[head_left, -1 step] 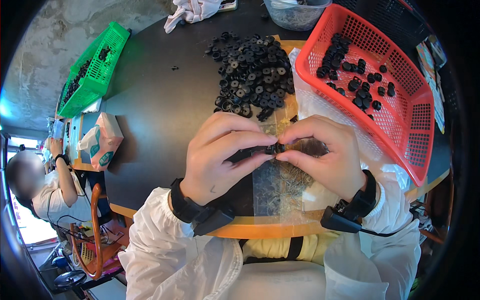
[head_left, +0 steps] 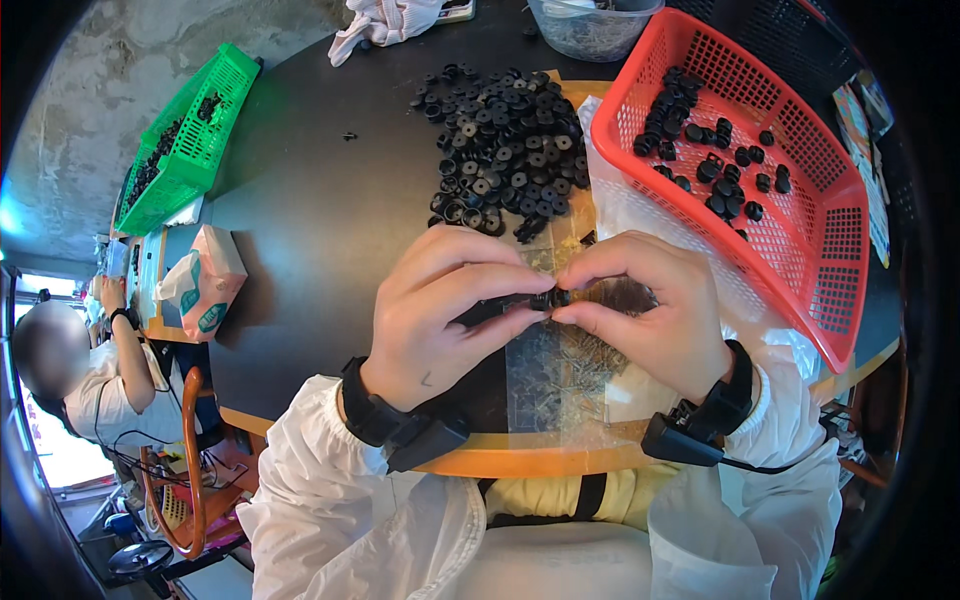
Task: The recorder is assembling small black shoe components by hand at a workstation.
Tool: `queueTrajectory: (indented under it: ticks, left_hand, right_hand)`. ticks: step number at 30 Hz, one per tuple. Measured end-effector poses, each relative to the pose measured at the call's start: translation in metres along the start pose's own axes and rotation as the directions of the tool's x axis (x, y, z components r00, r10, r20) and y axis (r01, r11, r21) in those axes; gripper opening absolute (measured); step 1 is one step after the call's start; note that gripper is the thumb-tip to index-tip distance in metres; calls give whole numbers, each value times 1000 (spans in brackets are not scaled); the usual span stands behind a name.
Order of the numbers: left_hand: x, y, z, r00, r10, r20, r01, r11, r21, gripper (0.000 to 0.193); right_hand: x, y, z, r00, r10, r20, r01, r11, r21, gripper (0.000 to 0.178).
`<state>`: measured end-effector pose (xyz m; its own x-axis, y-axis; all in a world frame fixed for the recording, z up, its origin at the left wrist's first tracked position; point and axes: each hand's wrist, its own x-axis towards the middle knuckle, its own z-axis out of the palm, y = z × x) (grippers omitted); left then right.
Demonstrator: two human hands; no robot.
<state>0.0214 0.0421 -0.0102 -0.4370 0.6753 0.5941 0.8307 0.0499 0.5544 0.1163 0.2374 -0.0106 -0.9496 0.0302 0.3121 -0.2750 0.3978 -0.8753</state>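
Observation:
Between my fingertips is a small black round plastic part (head_left: 551, 299), held over the near side of the table. My left hand (head_left: 446, 305) pinches it from the left, thumb and forefinger closed. My right hand (head_left: 648, 305) pinches its other end the same way. Fingers cover much of the part, so its exact kind cannot be made out. Just beyond my hands lies a heap of black ring-shaped plastic parts (head_left: 510, 150). Under my hands, many thin metal pins (head_left: 585, 365) are scattered on a clear plastic sheet (head_left: 530, 385).
At right stands a red plastic basket (head_left: 845, 250) with black round parts inside. A green basket (head_left: 205, 150) and a tissue pack (head_left: 215, 275) are at left, near a seated person (head_left: 120, 370). A clear tub (head_left: 590, 35) and a cloth (head_left: 385, 22) sit at the far edge.

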Motion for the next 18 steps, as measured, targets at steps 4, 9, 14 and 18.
queueTrajectory:
  ticks: [4,9,14,18]
  left_hand:
    - [0,-1,0,1000,14,9,-14,1000,9,35]
    - [0,-2,-1,1000,20,-8,-20,999,34,36]
    - [0,0,-1,999,34,0,-34,999,23,36]
    - [0,-2,1,1000,-21,-23,20,999,-38,36]
  right_hand:
    - [0,1,-1,1000,-24,8,25,999,-36,22]
    - [2,3,0,999,-42,5,42,998,-38,23]
    - [2,0,0,999,-49,11,50,998,-35,24]
    - [2,-2,0,1000,22,20,-23,999,33,25]
